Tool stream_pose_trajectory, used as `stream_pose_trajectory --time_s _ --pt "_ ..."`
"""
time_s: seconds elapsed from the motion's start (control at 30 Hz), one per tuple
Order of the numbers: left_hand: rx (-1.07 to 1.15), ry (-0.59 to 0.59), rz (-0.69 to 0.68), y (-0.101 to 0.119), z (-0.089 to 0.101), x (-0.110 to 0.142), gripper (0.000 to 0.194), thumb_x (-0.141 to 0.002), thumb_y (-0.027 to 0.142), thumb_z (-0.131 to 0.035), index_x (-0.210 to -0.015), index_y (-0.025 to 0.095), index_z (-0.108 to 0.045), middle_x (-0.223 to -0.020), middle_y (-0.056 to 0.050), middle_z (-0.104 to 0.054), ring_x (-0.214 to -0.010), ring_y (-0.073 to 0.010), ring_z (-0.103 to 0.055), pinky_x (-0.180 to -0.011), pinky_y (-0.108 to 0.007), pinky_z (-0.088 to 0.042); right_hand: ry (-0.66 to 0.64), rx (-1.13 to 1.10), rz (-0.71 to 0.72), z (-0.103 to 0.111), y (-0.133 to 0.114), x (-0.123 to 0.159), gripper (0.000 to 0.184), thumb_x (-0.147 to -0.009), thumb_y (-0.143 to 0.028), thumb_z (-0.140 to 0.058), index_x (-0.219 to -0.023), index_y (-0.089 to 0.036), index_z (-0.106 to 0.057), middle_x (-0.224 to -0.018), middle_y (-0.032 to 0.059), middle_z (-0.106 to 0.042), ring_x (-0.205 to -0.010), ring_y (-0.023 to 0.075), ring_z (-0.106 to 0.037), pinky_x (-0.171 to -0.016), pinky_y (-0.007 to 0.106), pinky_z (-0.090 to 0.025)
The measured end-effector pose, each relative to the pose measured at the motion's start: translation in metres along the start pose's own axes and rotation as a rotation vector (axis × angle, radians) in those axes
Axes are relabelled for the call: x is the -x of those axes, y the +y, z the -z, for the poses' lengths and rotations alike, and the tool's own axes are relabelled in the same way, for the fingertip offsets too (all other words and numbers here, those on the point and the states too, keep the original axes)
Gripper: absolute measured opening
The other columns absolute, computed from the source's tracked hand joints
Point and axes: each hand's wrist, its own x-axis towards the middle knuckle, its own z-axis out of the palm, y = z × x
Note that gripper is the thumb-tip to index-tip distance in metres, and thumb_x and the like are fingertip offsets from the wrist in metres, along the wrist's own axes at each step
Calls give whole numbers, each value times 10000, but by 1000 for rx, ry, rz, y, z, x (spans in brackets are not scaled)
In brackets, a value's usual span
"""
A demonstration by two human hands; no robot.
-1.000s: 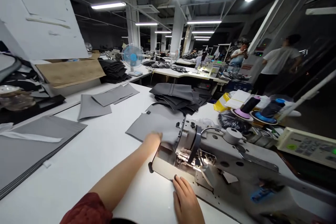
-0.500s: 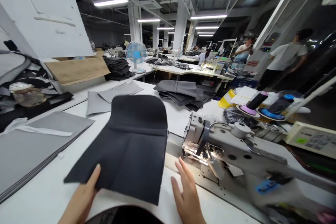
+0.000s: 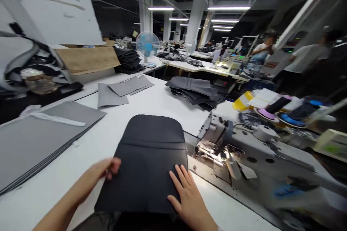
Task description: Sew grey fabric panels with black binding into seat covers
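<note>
**Charcoal fabric panel (image 3: 146, 162) drops flat**

Far left, grey fabric sheets (image 3: 46, 140) lay stacked on the tabletop (image 3: 162, 112). The left hand (image 3: 94, 175) curled loosely at the panel's edge, any pinch impossible to tell. The right hand (image 3: 187, 196) pressed down spread. Lifted moments before, the panel now lay flat, just beside the sewing machine (image 3: 244, 148).

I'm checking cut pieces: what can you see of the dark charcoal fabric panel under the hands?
The matte charcoal fabric panel lies flat on the white worktable, its far end rounded, with a seam-like line running across it. The right hand presses down on it, fingers spread, and the left hand touches its left edge.
</note>
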Motion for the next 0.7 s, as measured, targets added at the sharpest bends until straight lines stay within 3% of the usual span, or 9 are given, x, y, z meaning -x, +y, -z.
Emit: stream_pose_trajectory --time_s 0.07,0.1,0.2,0.33,0.43,0.5,0.57,0.7 --pt "52 286 -108 11 20 -34 747 -815 784 -483 -1249 200 -655 -1354 -165 -630 -1149 -295 -664 -954 -438 -577 29 32 32 -7 9 4 719 -926 -431 -651 -1565 -280 -361 -1613 94 -324 -1456 387 -361 -1105 620 -438" --pt "94 310 -84 14 27 -49 751 -862 747 -455 -1323 172 -603 -1416 -200 -576 -1128 -285 -678 -930 -430 -585 48 40 53 -10 13 4 719 -930 -438 -641 -1570 -285 -350 -1611 93 -329 -1449 393 -373 -1092 622 -451" --pt "246 165 -1 22 31 -82 677 -939 652 -439 -1372 146 -559 -1429 -225 -565 -996 -245 -731 -867 -406 -606 94 36 107 -16 19 1 738 -927 -444 -638 -1579 -286 -330 -1602 102 -347 -1428 414 -400 -1052 634 -480" --pt "293 -49 106 44 5 -95 645 -853 656 -609 -1215 126 -671 -1231 -186 -714 -960 -275 -744 -861 -402 -613 40 -11 95 -4 10 -2 713 -918 -433 -662 -1556 -287 -378 -1599 87 -365 -1439 392 -391 -1090 612 -456" --pt "196 -196 182 54 -7 -96 635 -775 638 -716 -1160 134 -695 -1161 -168 -749 -1043 -316 -729 -920 -413 -603 142 -38 40 6 17 13 458 -971 -343 -600 -1421 -271 -552 -1473 71 -548 -1370 311 -501 -1102 522 -474" --pt "82 -175 174 49 -3 -102 616 -765 652 -717 -1148 170 -693 -1166 -129 -756 -1074 -312 -721 -925 -407 -605 394 1 -107 15 39 42 276 -1005 -263 -512 -1240 -247 -655 -1219 80 -704 -1160 263 -650 -994 464 -546" --pt "-75 -66 115 36 8 -114 588 -780 678 -674 -1144 215 -679 -1167 -77 -763 -1085 -312 -714 -923 -426 -602 672 106 -354 34 70 91 227 -1012 -280 -469 -1083 -228 -678 -965 95 -731 -892 258 -698 -834 453 -578" --pt "-628 379 -174 19 22 -134 732 -812 679 -553 -1400 253 -458 -1260 -75 -715 -1192 -402 -626 -1001 -595 -508 810 417 -890 92 138 223 461 -993 -563 -397 -994 -212 -695 -889 265 -689 -827 354 -661 -751 533 -509"
